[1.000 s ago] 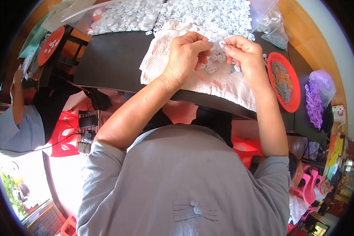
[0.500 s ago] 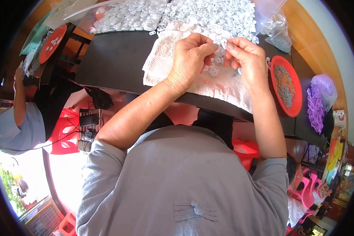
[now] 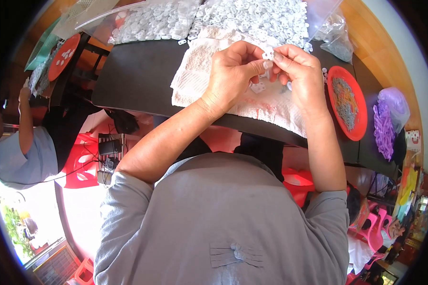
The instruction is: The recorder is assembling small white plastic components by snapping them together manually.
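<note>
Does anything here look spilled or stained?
A stray white piece lies on the dark table, just outside the heap. The towel also shows reddish marks near its front edge; stain or print, I cannot tell.

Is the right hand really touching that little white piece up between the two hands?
Touching. The head view shows the white piece right at the fingertips of the right hand, with no gap at its edge.

A grey short-sleeved shirt [image 3: 218, 204] bears a knotted cloth fastening [image 3: 237, 252].
</note>
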`<state>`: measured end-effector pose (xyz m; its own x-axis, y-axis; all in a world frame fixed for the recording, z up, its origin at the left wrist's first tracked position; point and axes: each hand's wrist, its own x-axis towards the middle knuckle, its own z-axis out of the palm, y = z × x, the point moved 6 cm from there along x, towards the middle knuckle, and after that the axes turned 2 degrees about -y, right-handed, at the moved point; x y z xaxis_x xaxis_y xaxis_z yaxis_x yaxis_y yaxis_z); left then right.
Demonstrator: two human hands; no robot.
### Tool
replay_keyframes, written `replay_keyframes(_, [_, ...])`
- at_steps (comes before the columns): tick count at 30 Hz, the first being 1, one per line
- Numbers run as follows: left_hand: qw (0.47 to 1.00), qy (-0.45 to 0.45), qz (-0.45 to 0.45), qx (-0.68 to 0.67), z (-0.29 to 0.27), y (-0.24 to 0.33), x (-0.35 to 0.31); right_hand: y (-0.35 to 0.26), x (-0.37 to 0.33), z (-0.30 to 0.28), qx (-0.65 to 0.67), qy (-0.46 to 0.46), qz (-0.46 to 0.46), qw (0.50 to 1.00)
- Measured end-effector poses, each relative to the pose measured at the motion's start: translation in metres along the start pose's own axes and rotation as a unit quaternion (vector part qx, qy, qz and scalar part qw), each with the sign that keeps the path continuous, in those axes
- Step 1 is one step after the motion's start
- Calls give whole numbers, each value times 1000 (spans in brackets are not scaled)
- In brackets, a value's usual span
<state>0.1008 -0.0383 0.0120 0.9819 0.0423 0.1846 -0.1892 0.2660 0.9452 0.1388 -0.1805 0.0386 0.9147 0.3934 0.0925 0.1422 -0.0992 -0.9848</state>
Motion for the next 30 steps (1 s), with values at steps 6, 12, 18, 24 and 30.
replay_keyframes(6, [1000,-25,3,-5,3,5,-4,-5,-1,-5,-13,-68,6,998])
replay_keyframes(12, [998,-47,-35,7,5,1,-5,-5,-6,-2,-64,-105,-14,992])
replay_keyframes(18, [998,-51,-24,32,4,2,-6,-7,-13,2,-51,-84,-23,995])
replay_keyframes(24, [997,-59,-48,9,8,-1,-6,-5,-14,-3,-63,-67,-28,995])
replay_keyframes(30, [997,-56,-60,13,6,-1,-6,-8,-20,8,-106,-38,-74,991])
